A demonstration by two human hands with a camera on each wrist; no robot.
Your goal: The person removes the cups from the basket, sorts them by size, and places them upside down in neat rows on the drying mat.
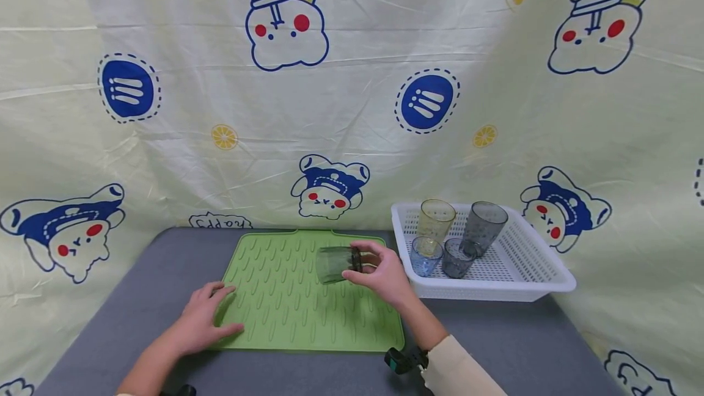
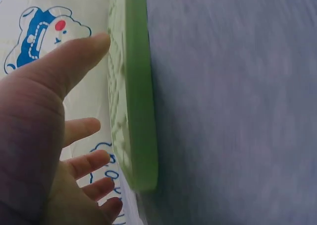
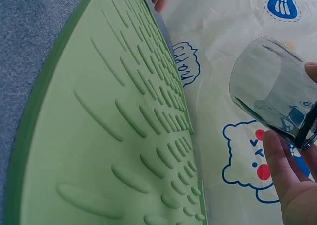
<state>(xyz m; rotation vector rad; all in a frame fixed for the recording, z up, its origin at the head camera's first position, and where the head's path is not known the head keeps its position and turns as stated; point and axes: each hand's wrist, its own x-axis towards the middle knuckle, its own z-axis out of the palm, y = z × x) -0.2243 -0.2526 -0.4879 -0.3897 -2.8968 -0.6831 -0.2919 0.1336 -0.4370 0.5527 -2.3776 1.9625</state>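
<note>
A grey-green clear glass [image 1: 334, 264] lies sideways in the air above the right half of a green ridged mat [image 1: 286, 316]. My right hand [image 1: 385, 275] grips it around its thick dark end, thumb on the near side and fingers behind. In the right wrist view the glass [image 3: 272, 86] is tilted, its wide end facing away from the hand [image 3: 297, 190]. My left hand [image 1: 199, 321] is at the mat's left edge, thumb and fingers spread, holding nothing. The left wrist view shows this hand [image 2: 64, 131] beside the mat's edge [image 2: 141, 111], with the fingers apart.
On the right stands a white perforated basket [image 1: 495, 289] with a yellowish glass [image 1: 436, 219], a tall grey glass [image 1: 484, 228], a small blue glass [image 1: 426, 256] and a small dark glass [image 1: 458, 258]. A patterned curtain [image 1: 352, 109] hangs behind the grey table [image 1: 308, 374].
</note>
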